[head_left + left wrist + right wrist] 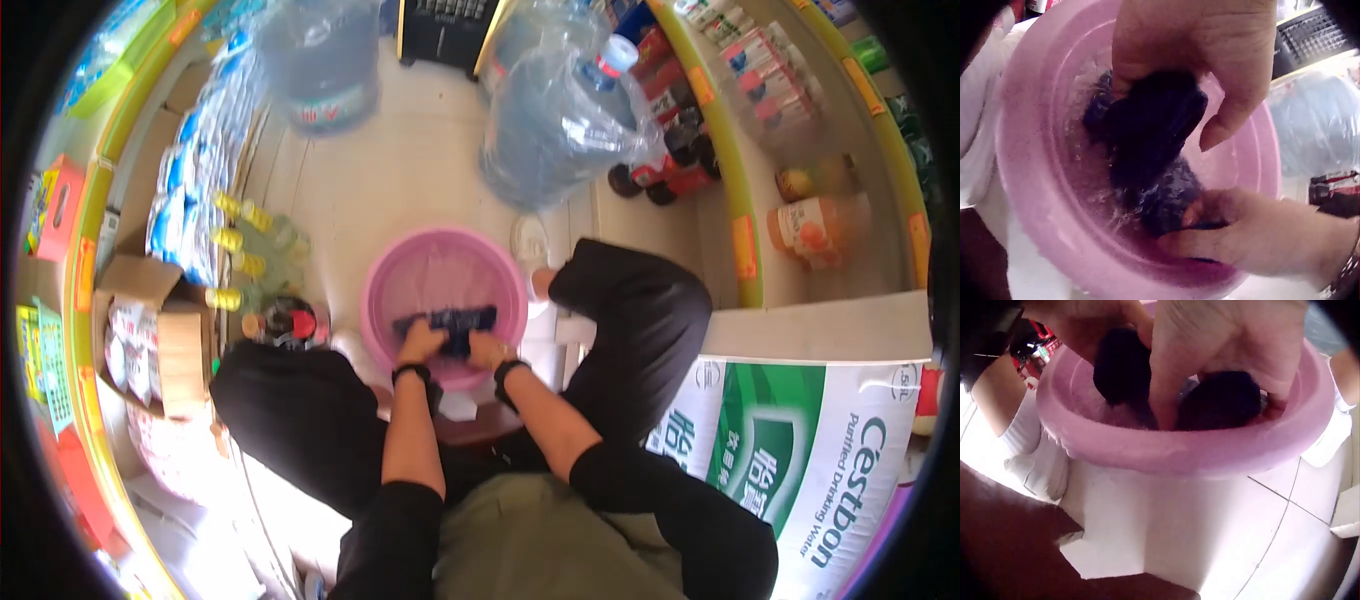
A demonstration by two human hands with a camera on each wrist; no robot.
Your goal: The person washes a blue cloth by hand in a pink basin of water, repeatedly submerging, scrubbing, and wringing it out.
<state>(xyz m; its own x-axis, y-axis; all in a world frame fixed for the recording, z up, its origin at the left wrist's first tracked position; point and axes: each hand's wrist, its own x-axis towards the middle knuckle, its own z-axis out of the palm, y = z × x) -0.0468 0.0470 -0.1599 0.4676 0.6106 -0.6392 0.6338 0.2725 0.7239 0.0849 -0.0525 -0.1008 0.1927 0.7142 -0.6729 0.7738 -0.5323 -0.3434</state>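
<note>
A pink basin point(375, 300) with water in it stands on the floor between the person's feet. Both hands are inside it with a dark blue wet cloth point(470, 320). The left hand point(422, 342) grips one part of the cloth; in the left wrist view a dark bundle of cloth point(1154, 125) bulges under that hand point(1197, 44). The right hand point(488, 350) grips the other part, its fingertips low near the water in the left wrist view. In the right wrist view each hand has its own bunch of cloth, the right hand point(1229, 337) above the nearer one point(1219, 400).
Large water bottles point(560, 130) in plastic wrap stand beyond the basin. Yellow-capped bottles point(260, 240) and an open carton point(185, 360) are at the left. Shelves of goods line both sides, with a pack of Cestbon water point(790, 450) at the right. White shoes point(1038, 465) flank the basin.
</note>
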